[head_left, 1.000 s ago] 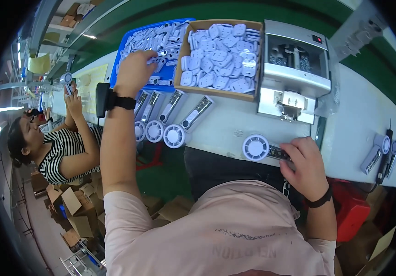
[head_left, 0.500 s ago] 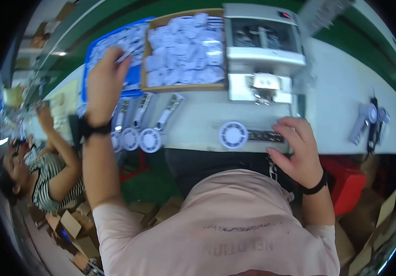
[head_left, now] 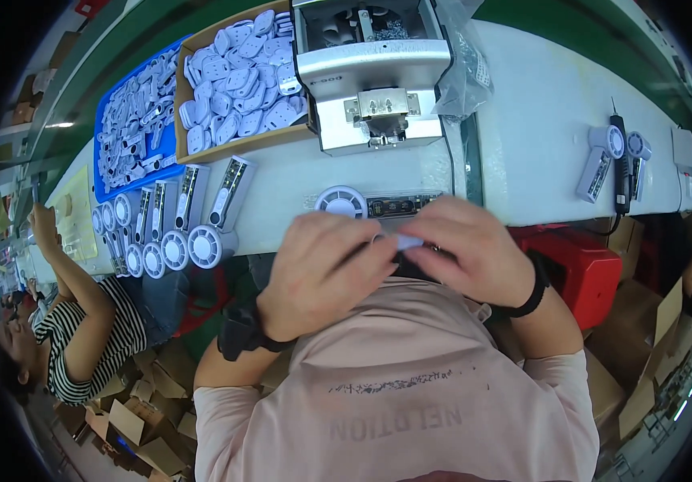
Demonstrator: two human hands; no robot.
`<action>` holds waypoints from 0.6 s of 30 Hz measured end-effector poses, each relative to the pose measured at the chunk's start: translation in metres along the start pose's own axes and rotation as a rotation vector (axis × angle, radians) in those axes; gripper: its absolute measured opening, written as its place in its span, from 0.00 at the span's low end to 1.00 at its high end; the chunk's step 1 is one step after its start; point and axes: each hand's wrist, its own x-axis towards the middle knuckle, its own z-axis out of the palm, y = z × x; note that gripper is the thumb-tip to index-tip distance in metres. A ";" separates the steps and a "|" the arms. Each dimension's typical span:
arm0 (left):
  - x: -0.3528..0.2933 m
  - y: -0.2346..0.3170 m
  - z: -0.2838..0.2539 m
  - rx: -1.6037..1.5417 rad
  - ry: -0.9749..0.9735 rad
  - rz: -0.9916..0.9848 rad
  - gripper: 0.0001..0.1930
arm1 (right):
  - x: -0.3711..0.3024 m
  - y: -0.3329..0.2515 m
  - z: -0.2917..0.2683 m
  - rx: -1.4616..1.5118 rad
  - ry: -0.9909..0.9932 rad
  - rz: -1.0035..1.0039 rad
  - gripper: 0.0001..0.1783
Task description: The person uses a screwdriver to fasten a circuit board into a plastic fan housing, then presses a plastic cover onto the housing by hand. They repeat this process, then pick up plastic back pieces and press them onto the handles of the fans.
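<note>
Over the front edge of the bench my left hand (head_left: pixel 322 261) and my right hand (head_left: pixel 466 249) meet, fingers closed in a pinch. A small white plastic piece (head_left: pixel 412 242) shows between them, gripped from both sides. My fingers hide most of it, so its exact kind cannot be told. Just beyond my hands a white handheld fan (head_left: pixel 341 202) lies on the bench. Its round grille is to the left, and its handle lies uncovered to the right, with a dark circuit board (head_left: pixel 402 206) showing. My right fingers overlap the near end of that handle.
Several similar fans (head_left: pixel 212 245) stand in a row at left. Behind them are a blue tray (head_left: pixel 171 171) of small white parts and a cardboard box (head_left: pixel 241 146) of white covers. A silver screw feeder (head_left: pixel 374 68) stands ahead. An electric screwdriver (head_left: pixel 621 173) and two fans lie right.
My left hand has come back from the blue tray to the front of my body. My right hand has left the fan's handle end and joined it around the small white piece.
</note>
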 end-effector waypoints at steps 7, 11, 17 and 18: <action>0.005 -0.019 0.002 0.051 -0.067 -0.279 0.23 | 0.020 0.007 -0.002 -0.398 -0.005 -0.073 0.16; 0.011 -0.027 0.016 0.027 -0.104 -0.246 0.22 | 0.024 0.015 0.008 -0.404 -0.009 -0.096 0.15; 0.007 -0.037 0.023 -0.051 -0.143 -0.208 0.19 | 0.021 0.029 0.012 -0.262 0.060 -0.081 0.16; 0.007 -0.038 0.023 -0.049 -0.136 -0.202 0.19 | 0.021 0.030 0.011 -0.227 0.056 -0.065 0.16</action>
